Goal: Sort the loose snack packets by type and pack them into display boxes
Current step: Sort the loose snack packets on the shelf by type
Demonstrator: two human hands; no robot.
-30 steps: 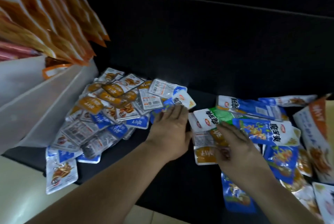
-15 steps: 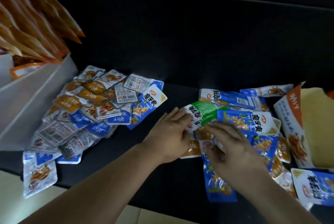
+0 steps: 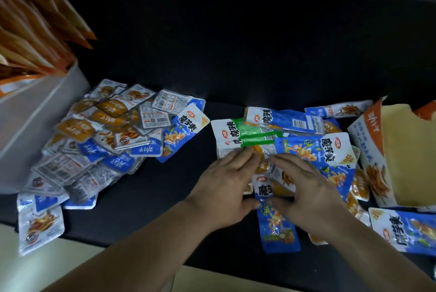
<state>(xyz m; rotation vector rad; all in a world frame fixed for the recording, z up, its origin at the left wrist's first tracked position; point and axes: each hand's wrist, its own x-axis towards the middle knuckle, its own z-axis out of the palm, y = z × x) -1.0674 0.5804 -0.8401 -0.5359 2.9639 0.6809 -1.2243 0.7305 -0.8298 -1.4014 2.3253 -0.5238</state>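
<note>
While both hands lie flat and spread on the right pile [image 3: 283, 122], gripping nothing, I judge the step is picking out one type. My left hand [image 3: 224, 188] touches the green packet [image 3: 254, 135] at its edge; my right hand [image 3: 306, 192] rests on blue packets [image 3: 278, 228] beside it. I should slide one packet free with my fingertips, not lift a bunch, since the slick packets overlap. The left pile [image 3: 106, 138] lies well apart, and a box [image 3: 377, 157] stands at right. Blue and green packets read 魔芋爽; a yellow corner says 20%.
</note>
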